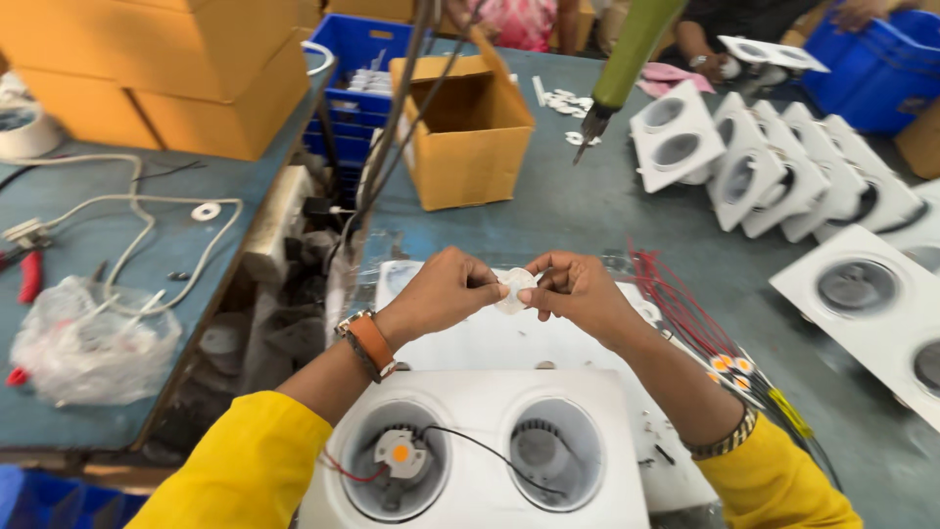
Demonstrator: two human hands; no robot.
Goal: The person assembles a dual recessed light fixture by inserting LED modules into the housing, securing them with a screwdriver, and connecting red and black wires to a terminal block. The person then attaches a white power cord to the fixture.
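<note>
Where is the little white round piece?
The small white disc is in the middle of the head view, pinched between the left hand and right hand, above the white two-hole housing.

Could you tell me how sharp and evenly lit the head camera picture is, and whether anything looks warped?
Head view: light even and soft, shadows faint; both hands, left hand and right hand, sharp on the small white disc; green hanging tool slightly blurred; wide-angle bending tilts the white fixtures near the edge.

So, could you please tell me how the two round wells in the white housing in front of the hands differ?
The left well holds a small white board with an orange centre and red and black wires; the right well holds neither, showing only its grey ribbed inside. The black wire crosses the right well's rim. Both sit in the same white housing.
</note>
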